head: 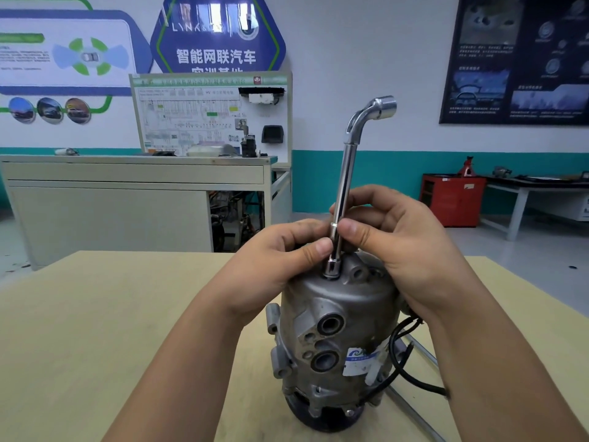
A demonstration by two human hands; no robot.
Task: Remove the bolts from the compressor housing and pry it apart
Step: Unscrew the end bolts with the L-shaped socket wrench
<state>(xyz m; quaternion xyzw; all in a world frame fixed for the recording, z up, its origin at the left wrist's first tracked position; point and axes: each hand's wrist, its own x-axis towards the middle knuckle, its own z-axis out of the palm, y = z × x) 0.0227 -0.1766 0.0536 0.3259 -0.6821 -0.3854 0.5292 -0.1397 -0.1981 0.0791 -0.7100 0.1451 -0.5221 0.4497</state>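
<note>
Working the bolt-removal step, by my reading. The compressor housing (334, 307) stood on end near the middle of the table (95, 330), its ported face toward the person. An L-shaped socket wrench (342, 193) rose nearly upright from the top cap, its lower socket seated over what I took for a bolt head. The bolt itself was hidden inside the socket.

Left hand (280, 250): grip narrow, thumb and curled fingers pinching the wrench shaft just above the socket. Right hand (398, 244): grip likewise closed on the shaft, thumb pressed to it a little higher, fingers wrapped behind. Neither hand was on the bent upper end.

A black cable (404, 371) looped off the right side of the housing, beside a white-and-blue label (360, 362). A metal bar (424, 355) lay on the table behind the cable. Whether it was the prying tool, I could not tell.

Judgement: fingers on the shaft suggested spinning a loosened bolt rather than breaking a tight one. The next move called for keeping the socket square on the head, turning it out, then lifting the bolt clear. How many bolts remained could not be seen. No gap showed between the housing halves, so prying looked some way off.
</note>
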